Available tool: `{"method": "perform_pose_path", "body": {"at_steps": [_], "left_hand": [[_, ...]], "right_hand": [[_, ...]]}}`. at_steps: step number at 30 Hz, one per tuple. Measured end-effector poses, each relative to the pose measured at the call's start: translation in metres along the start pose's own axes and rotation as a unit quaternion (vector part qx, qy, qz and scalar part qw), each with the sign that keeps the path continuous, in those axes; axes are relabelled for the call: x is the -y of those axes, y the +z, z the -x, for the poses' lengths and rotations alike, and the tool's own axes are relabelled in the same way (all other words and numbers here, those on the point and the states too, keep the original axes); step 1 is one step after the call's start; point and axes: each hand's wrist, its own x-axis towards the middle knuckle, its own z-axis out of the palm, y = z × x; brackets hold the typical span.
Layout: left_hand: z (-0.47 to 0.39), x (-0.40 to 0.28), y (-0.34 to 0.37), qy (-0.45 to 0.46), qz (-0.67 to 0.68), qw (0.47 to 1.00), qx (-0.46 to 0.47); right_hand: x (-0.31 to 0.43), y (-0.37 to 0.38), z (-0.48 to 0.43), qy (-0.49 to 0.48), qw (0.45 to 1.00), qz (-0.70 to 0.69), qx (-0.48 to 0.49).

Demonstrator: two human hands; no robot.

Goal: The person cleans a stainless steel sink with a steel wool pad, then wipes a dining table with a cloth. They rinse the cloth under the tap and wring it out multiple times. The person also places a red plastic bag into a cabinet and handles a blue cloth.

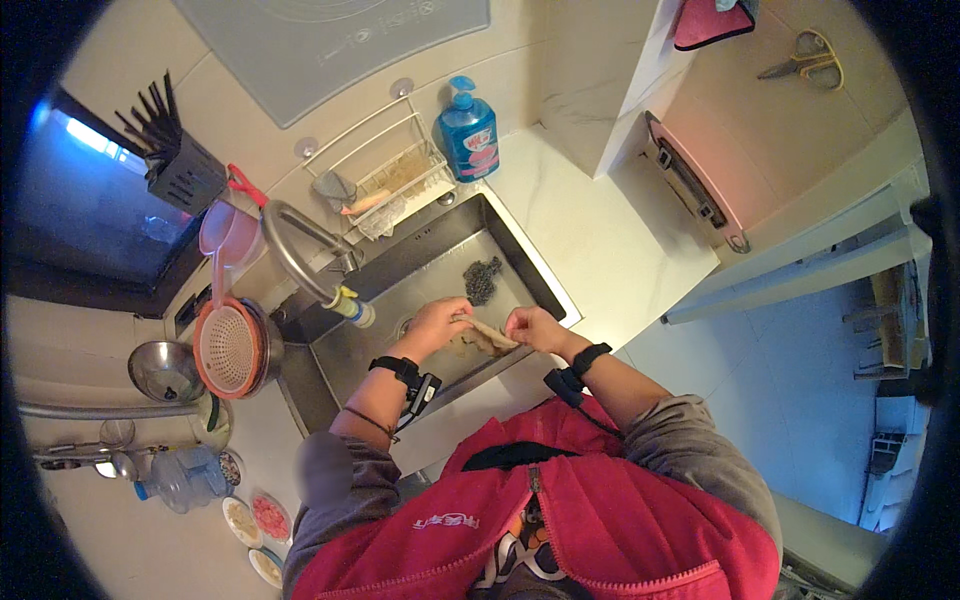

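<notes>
A thin, limp tan piece point(491, 335), which looks like a cloth, stretches between my two hands over the sink point(360, 364). My left hand point(442, 322) pinches its left end. At the other end, the fingers of my right hand point(534, 328) grip its edge close to the sink's front rim. Beyond my hands, a dark, tangled clump point(481, 281) lies on the sink floor; its material is hard to tell. To the left of my left hand hangs the faucet's spout tip point(352, 307), wrapped in yellow and blue.
A curved faucet point(289, 232) arches over the sink's left side. Behind it are a wire rack point(401, 176) and a blue pump bottle point(469, 139). Colanders point(229, 349) and a metal bowl point(166, 371) stand left. Small plates of food point(270, 517) sit at lower left.
</notes>
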Motion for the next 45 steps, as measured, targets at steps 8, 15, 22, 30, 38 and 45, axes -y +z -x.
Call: {"method": "perform_pose_path", "body": {"at_steps": [8, 15, 22, 30, 38, 45], "left_hand": [[-0.013, 0.031, 0.004, -0.142, -0.172, 0.969, 0.105], [-0.055, 0.011, -0.015, -0.17, -0.098, 0.977, 0.079], [-0.18, -0.041, 0.022, -0.005, -0.091, 0.993, -0.071], [-0.139, -0.017, 0.077, -0.087, 0.06, 0.994, -0.016], [0.104, 0.13, 0.019, -0.175, -0.157, 0.956, -0.178], [0.072, 0.146, -0.127, -0.181, -0.201, 0.907, -0.321]], "right_hand": [[-0.005, -0.045, 0.015, 0.16, 0.971, -0.144, 0.106], [-0.022, -0.045, 0.019, 0.115, 0.984, -0.13, 0.026], [-0.03, -0.112, 0.038, 0.155, 0.938, -0.16, -0.266], [-0.058, -0.139, 0.047, 0.16, 0.898, -0.071, -0.403], [-0.034, -0.029, -0.018, 0.16, 0.972, -0.16, -0.057], [0.009, 0.076, -0.089, 0.17, 0.964, -0.199, 0.055]]}}
